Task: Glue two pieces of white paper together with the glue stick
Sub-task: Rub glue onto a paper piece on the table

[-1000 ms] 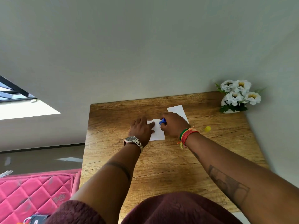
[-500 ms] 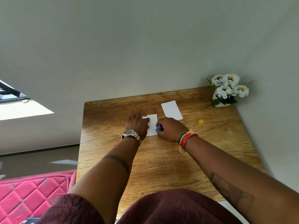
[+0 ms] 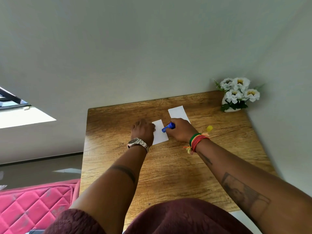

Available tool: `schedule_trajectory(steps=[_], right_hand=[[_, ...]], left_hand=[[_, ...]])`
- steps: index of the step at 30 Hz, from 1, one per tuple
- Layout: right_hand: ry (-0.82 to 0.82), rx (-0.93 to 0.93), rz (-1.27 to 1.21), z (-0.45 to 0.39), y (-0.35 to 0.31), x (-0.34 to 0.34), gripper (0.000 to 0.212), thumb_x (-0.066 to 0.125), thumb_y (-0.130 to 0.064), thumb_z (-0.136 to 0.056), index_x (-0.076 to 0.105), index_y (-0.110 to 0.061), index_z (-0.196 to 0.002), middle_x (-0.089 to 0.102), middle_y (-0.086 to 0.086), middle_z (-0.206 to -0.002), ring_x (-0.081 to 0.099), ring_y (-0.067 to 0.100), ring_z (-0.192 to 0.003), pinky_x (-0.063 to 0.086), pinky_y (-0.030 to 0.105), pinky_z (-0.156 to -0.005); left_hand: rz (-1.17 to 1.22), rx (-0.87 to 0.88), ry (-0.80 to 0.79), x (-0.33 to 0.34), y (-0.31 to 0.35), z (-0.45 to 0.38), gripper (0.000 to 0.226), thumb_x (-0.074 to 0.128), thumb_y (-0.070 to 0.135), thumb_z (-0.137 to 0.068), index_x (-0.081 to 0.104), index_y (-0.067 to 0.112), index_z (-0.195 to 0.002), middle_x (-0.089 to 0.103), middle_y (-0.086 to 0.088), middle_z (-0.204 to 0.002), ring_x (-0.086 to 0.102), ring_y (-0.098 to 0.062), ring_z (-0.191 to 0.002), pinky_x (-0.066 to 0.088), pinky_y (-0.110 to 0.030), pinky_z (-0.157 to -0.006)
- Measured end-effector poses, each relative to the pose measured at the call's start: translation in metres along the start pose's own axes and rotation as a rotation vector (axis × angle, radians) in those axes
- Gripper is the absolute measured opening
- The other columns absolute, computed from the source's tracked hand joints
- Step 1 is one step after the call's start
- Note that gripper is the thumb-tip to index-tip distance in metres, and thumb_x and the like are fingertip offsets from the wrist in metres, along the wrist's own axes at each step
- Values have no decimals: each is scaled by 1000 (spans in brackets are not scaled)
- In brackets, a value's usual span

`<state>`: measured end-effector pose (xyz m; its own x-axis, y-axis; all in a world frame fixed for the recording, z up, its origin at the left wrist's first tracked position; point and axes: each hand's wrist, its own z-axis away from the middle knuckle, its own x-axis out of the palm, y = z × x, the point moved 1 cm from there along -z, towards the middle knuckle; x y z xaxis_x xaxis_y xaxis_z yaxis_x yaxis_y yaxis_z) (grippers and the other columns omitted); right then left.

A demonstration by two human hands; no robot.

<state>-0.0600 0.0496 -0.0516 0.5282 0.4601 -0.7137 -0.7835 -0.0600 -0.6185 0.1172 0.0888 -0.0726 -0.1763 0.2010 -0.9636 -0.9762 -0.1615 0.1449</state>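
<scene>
Since half a second ago we have drawn the blue glue stick (image 3: 168,127) from the near sheet's lower edge up to its right edge, so gluing continues; joining is not yet due. Our right hand (image 3: 181,131) is closed around the stick. Our left hand (image 3: 143,130) lies flat, fingers extended, pinning the near paper (image 3: 159,133) at frame centre. The second paper (image 3: 177,112) lies just beyond. The yellow cap (image 3: 209,128) rests right of it on the wooden table (image 3: 168,166), against a grey wall; a flower pot (image 3: 236,95) occupies the upper right corner.

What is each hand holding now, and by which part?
Right hand grips the blue glue stick by its upper barrel. Left hand only presses the near paper's left edge.
</scene>
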Motion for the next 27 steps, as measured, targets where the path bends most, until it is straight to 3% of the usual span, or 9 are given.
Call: schedule_trajectory(steps=[2, 6, 16, 23, 27], right_hand=[[5, -27, 4, -2, -3, 8, 10, 68, -29, -86, 64, -27, -95, 67, 0, -100, 59, 16, -81, 44, 24, -65], [27, -100, 52, -8, -16, 17, 33, 67, -26, -89, 68, -17, -121, 70, 7, -117, 65, 24, -99, 54, 33, -84], [-80, -287, 364, -6, -32, 21, 29, 61, -32, -88, 68, -22, -114, 66, 7, -110, 63, 27, -97, 42, 30, -70], [23, -272, 402, -10, -37, 11, 24, 60, -30, -89, 70, -20, -109, 70, 5, -109, 63, 28, -99, 47, 34, -77], [-43, -251, 441, -3, -39, 16, 25, 61, -34, -88, 69, -19, -107, 68, 7, -102, 65, 28, -91, 45, 31, -68]], left_hand=[[53, -28, 13, 0, -2, -1, 35, 58, 25, -97, 67, 34, -129, 57, -7, -125, 52, -34, -119, 40, -46, -102], [142, -63, -44, -6, -6, -7, 36, 60, 23, -95, 66, 39, -127, 58, -6, -124, 53, -33, -119, 43, -46, -101], [175, -86, -46, -2, -6, -4, 38, 59, 19, -95, 67, 41, -125, 55, -8, -120, 53, -34, -116, 43, -46, -96], [134, -66, -74, -6, -7, -7, 37, 65, 27, -93, 65, 42, -127, 55, -7, -123, 53, -34, -119, 43, -46, -101], [130, -67, -81, -5, -9, -9, 38, 63, 26, -94, 65, 44, -127, 55, -7, -124, 52, -34, -120, 42, -48, -102]])
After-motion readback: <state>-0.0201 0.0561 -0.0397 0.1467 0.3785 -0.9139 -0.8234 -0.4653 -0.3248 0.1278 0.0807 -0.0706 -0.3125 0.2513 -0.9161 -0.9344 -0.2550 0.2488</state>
